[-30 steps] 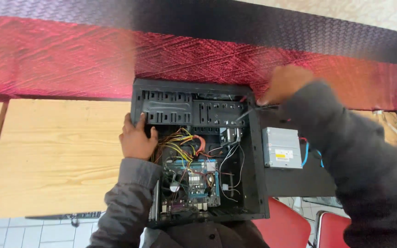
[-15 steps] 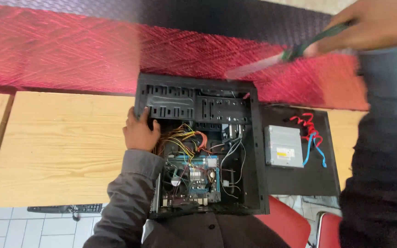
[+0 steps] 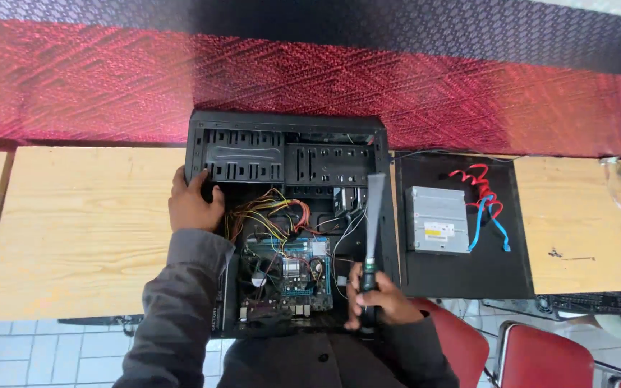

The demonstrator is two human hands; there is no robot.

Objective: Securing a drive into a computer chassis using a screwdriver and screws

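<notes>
An open black computer case (image 3: 203,136) lies flat on a wooden table (image 3: 80,230), showing a blue motherboard (image 3: 289,273) and a bundle of coloured wires (image 3: 267,212). My left hand (image 3: 194,205) rests on the case's left wall beside the drive bays. My right hand (image 3: 379,302) grips the dark handle of a paintbrush (image 3: 374,215), whose flat bristles point up over the case's right edge.
The case's black side panel (image 3: 468,273) lies to the right, carrying a grey optical drive (image 3: 436,219) with red and blue data cables (image 3: 483,201). A red and black patterned wall (image 3: 109,79) backs the table. Red chairs (image 3: 540,352) stand below right.
My right hand has come down from the upper right with the brush and now sits near the case's lower right corner. My left hand has stayed on the case's left wall.
</notes>
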